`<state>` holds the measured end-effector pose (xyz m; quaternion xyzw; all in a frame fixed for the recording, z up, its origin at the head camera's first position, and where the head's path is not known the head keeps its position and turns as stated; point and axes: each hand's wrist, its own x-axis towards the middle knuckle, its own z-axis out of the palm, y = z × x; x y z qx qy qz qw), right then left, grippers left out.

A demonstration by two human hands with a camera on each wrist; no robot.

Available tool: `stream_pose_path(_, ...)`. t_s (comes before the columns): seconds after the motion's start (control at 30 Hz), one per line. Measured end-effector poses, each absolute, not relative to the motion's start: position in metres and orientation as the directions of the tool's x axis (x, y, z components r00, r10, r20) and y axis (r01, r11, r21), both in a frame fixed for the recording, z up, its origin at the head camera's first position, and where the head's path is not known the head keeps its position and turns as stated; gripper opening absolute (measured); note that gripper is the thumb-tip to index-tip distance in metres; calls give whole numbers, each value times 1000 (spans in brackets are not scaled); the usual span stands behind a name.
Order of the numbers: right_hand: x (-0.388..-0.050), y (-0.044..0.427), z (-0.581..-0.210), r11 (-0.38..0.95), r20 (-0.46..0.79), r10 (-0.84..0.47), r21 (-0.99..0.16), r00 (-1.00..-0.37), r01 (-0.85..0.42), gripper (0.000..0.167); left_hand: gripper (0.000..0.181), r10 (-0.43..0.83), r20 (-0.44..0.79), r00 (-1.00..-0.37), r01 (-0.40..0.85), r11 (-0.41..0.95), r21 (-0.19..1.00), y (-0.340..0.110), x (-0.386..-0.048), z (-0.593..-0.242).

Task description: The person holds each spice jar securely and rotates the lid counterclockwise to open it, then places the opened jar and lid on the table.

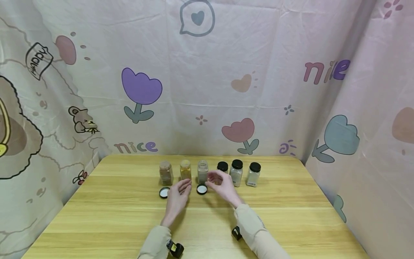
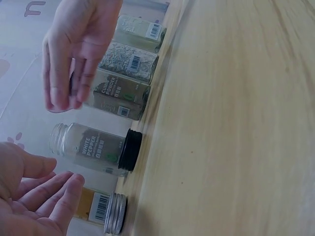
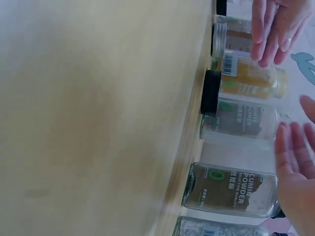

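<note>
My left hand (image 1: 178,198) is before a yellow spice jar (image 1: 185,168), its fingers loosely bent and holding nothing. To the right, my right hand (image 1: 224,187) hovers by the lidless white pepper jar (image 1: 202,172), thumb and fingers apart. It partly covers the black-capped cumin powder jar (image 1: 222,166), labelled in the right wrist view. A black lid (image 1: 202,189) lies white side up before the white pepper. Another black lid (image 1: 164,192) lies before a lidless brown spice jar (image 1: 166,174). In the left wrist view, a silver ridged lid (image 2: 115,214) sits by the yellow jar.
Two more black-capped jars, one with pale flaky contents (image 1: 236,174) and one with whitish contents (image 1: 253,176), stand at the right of the row. The wooden table (image 1: 113,216) reaches back to a printed curtain (image 1: 194,90).
</note>
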<state>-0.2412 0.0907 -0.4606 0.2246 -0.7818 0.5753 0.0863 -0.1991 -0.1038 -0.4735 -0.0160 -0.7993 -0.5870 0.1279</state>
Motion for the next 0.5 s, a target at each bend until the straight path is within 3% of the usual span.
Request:
stream_pose_path(0.13, -241, 90, -462, 169, 555, -162, -799, -816, -577, 36, 31, -121, 220, -968, 174, 308, 935, -103, -199, -474)
stream_pose_path(0.3, -243, 90, -460, 217, 695, -87, -685, -713, -695, 40, 31, -111, 227, -968, 183, 314, 932, -103, -198, -475)
stream_pose_path(0.4, -244, 92, -459, 282, 711, -79, -657, -699, -700, 47, 31, -109, 231, -967, 186, 319, 929, -103, -197, -475)
stream_pose_path(0.5, -247, 95, -460, 332, 679, -92, -669, -728, -665, 53, 31, -108, 235, -966, 190, 320, 928, -103, -197, -475)
